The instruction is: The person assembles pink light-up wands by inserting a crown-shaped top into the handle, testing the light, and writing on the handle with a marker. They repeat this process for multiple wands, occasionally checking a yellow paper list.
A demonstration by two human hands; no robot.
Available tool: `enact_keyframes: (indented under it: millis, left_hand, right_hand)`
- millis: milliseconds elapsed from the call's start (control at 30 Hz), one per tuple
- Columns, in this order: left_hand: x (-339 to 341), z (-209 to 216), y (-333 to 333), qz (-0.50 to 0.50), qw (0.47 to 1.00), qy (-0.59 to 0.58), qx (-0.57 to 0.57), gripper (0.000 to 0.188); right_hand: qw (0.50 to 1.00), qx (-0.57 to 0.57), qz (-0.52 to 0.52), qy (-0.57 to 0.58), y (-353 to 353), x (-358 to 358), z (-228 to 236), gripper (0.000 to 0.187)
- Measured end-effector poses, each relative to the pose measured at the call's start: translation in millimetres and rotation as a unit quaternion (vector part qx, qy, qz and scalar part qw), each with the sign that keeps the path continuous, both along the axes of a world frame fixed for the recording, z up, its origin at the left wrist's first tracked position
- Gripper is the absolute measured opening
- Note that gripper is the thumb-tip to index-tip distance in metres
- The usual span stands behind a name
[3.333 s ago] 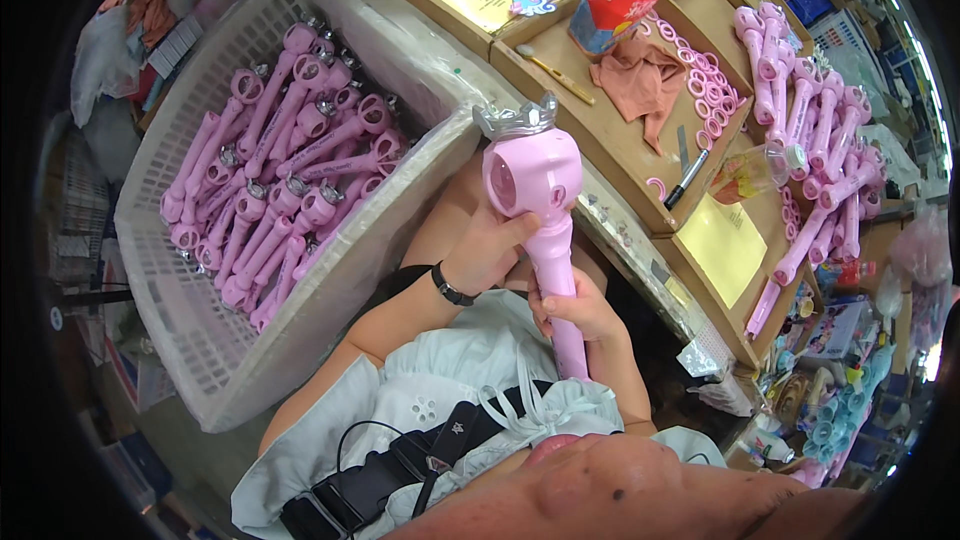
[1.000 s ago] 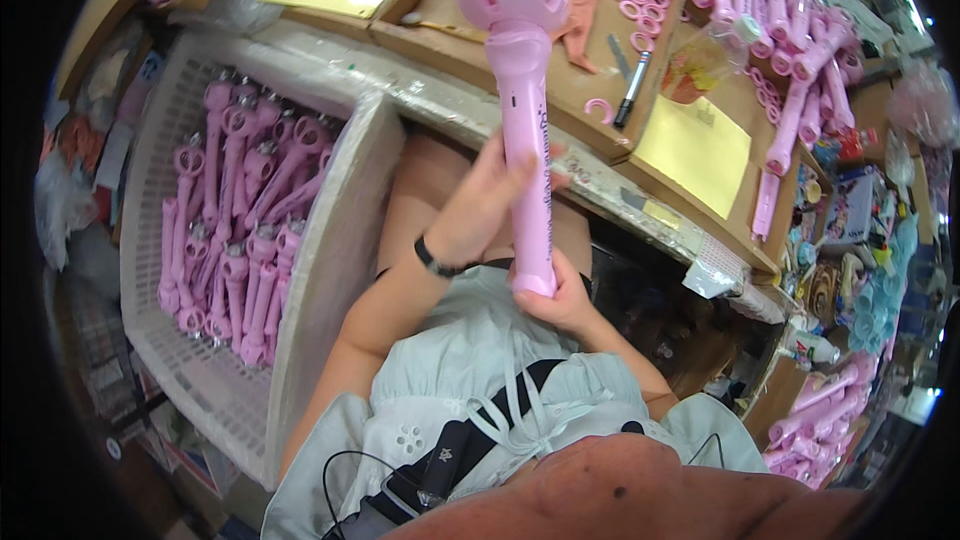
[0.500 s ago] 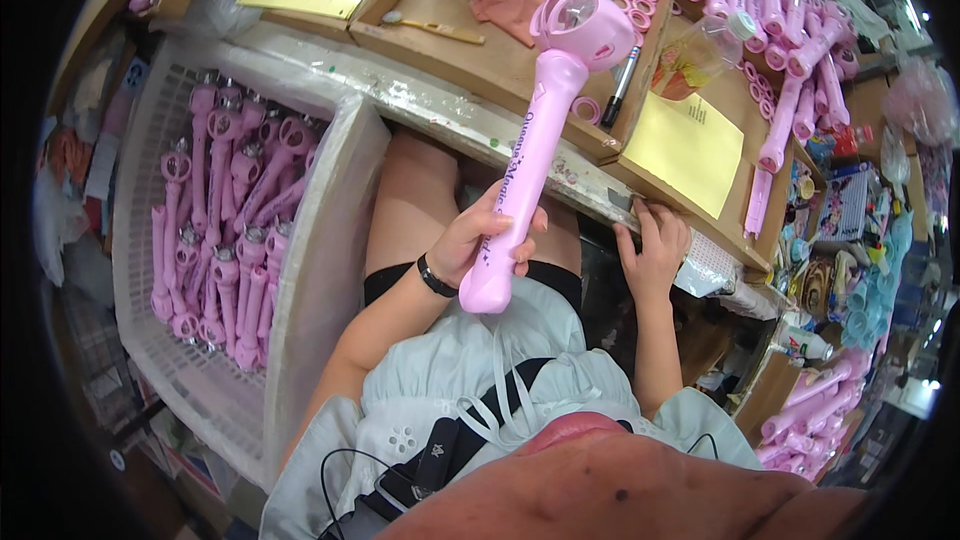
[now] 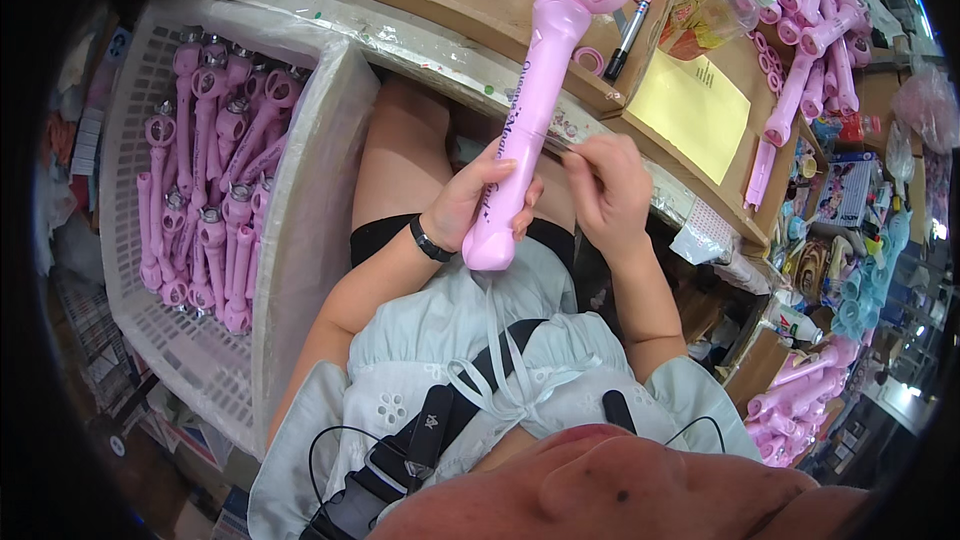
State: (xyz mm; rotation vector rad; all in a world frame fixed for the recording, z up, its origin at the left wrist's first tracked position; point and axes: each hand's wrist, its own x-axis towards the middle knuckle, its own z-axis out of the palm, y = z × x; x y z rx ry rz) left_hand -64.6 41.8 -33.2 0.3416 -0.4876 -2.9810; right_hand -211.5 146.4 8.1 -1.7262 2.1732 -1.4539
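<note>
L hand [image 4: 474, 204] grips pink wand [image 4: 523, 130] near its base; wand's tilted, upper ctr of frame, head over cardboard tray [image 4: 455, 12]. R hand [image 4: 612, 188] has left table edge [image 4: 415, 56], now just beside wand, fingers curled, tips pinched; can't tell if holding anything. L hand apparently bears all wt.
</note>
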Motion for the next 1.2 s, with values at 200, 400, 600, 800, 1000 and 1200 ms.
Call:
enact_keyframes:
  millis: [200,400,600,800,1000,1200]
  left_hand:
    - [-1,2,0,-0.001,1.0,-0.014,-0.023,0.037]
    - [0,5,-3,-0.004,1.0,0.012,0.006,0.036]
    - [2,6,-5,-0.011,0.999,0.01,0.039,0.039]
    - [2,4,-7,-0.013,0.998,0.02,0.049,0.037]
    - [2,5,-8,-0.018,0.999,0.016,0.046,0.039]
    - [3,5,-8,-0.014,0.998,0.025,0.061,0.039]
  right_hand:
    - [0.997,0.055,0.001,0.049,-22,-7,10,0.006]
    - [0.995,0.04,-0.03,0.088,-25,-9,7,0.009]
    - [0.993,0.044,0.013,0.111,-27,-13,11,0.011]
    - [0.994,0.034,0.028,0.097,-29,-14,13,0.011]
    - [0.987,0.028,0.096,0.125,-31,-15,13,0.014]
    - [0.984,0.015,0.114,0.139,-32,-15,12,0.011]
